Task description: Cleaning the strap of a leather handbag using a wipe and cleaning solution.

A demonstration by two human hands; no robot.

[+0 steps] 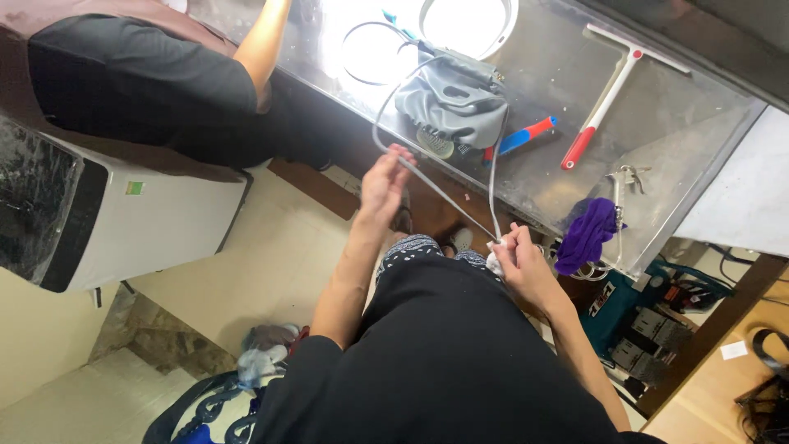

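Below one bench, two hands hold one cable.

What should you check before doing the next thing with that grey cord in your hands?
1. Left hand has the grey cord pinched: ok.
2. Right hand grips the cord's other end along with something white: ok, though what the white thing is, cannot tell.
3. Cord runs free between the hands, no knot: ok.
4. Cord's far loop clear of the grey cloth on the metal counter: not ok, it runs up against it.
5. Red-handled squeegee lies apart from the cord: ok.
6. Other person's arm away from the cord: ok.
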